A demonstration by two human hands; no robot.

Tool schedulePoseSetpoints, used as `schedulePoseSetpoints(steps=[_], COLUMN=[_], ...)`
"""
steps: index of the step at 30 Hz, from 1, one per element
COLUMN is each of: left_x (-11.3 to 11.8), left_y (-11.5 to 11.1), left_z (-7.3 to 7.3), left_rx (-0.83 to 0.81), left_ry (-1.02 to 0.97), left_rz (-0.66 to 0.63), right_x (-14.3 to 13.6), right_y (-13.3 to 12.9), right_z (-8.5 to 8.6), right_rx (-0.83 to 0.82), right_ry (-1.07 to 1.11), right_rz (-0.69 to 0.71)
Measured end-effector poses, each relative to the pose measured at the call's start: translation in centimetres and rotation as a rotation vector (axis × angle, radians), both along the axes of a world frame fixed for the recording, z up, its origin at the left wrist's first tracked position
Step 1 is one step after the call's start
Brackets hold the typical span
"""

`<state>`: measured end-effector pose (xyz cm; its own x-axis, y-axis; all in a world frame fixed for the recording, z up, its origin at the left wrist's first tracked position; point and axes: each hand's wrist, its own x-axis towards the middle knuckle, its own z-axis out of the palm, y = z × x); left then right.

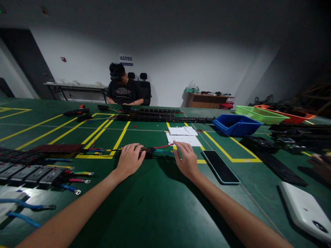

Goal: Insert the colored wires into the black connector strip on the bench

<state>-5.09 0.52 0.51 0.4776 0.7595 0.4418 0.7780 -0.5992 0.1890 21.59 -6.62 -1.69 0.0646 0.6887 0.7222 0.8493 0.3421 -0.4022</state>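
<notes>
A small black part (148,152) lies on the green table in front of me, with red, green and blue wires (163,151) running out of its right side. My left hand (130,159) rests over the part's left end, fingers curved around it and thumb on the near side. At the wire ends is my right hand (186,160), its fingertips touching or just beside the red and blue wires; whether it pinches them is unclear. White paper sheets (183,138) lie just beyond my right hand.
A phone (221,167) lies right of my right hand, a white device (305,210) nearer. Black socket strips (33,174) with lugged wires fill the left. Blue bin (236,124) and green bin (261,113) stand back right. A person (125,88) sits opposite; another hand (322,165) shows far right.
</notes>
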Motion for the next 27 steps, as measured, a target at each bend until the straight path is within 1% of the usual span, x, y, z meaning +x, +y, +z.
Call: schedulePoseSetpoints(steps=[3,5,7,10,13,17,19,21,27], left_x=[0.1,0.1,0.2,0.3,0.3,0.2,0.3,0.3,0.2], left_y=[0.0,-0.1,-0.1,-0.2,-0.2,-0.1,-0.1,-0.1,-0.1], left_z=[0.1,0.2,0.4,0.4,0.4,0.4,0.4,0.4,0.3], left_rx=[0.001,-0.004,-0.009,-0.006,-0.011,-0.010,-0.013,-0.018,-0.018], left_ry=[0.011,0.026,0.036,0.029,0.020,0.016,0.020,0.025,0.011], left_rz=[0.004,0.016,0.021,0.018,0.016,0.005,0.003,0.005,0.014], right_x=[-0.3,-0.2,-0.1,0.2,0.3,0.2,0.1,0.1,-0.3], right_y=[-0.2,-0.1,0.1,0.5,0.8,0.8,0.7,0.6,0.1], right_z=[0.2,0.1,-0.1,-0.5,-0.7,-0.7,-0.6,-0.5,-0.1], right_rx=[0.056,0.065,0.046,-0.024,-0.109,-0.238,-0.275,-0.256,-0.052], right_ry=[-0.131,-0.161,-0.166,-0.154,-0.157,-0.189,-0.196,-0.191,-0.219], right_rz=[0.049,0.061,0.045,-0.016,-0.047,-0.080,-0.094,-0.085,0.046])
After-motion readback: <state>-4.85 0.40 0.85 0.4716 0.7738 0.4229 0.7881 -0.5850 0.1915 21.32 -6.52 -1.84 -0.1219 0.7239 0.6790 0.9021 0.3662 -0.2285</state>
